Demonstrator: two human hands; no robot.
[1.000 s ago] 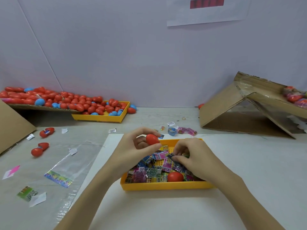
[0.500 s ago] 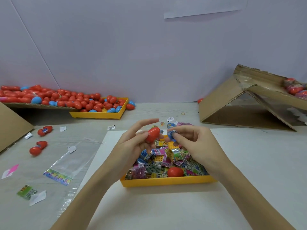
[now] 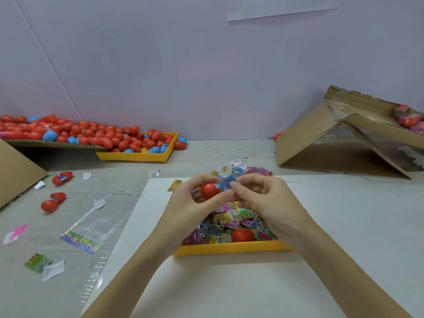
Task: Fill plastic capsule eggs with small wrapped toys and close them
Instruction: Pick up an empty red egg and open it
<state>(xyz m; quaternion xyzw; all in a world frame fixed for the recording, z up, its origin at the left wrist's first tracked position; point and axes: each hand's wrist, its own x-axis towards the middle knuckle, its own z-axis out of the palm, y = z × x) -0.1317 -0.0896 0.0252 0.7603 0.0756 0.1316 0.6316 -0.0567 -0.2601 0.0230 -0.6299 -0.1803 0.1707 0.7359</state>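
Note:
My left hand (image 3: 195, 203) grips a red capsule egg (image 3: 209, 190) above the near yellow tray (image 3: 229, 247). My right hand (image 3: 263, 198) pinches a small blue wrapped toy (image 3: 226, 183) against the egg's open end. The two hands meet over the tray's far side. The tray holds several colourful wrapped toys (image 3: 227, 220) and one more red egg (image 3: 243, 235). Whether the held egg's other half is attached is hidden by my fingers.
A far yellow tray (image 3: 137, 156) and a cardboard sheet at the back left carry several red and blue eggs (image 3: 91, 134). Two open red eggs (image 3: 62, 177) (image 3: 53, 201) lie on the left. Clear bags and labels litter the left side. A tilted cardboard box (image 3: 339, 143) stands at the right.
My right hand lifted a blue wrapped toy out of the tray and brought it to the red egg in my left hand. Both hands rose and came together.

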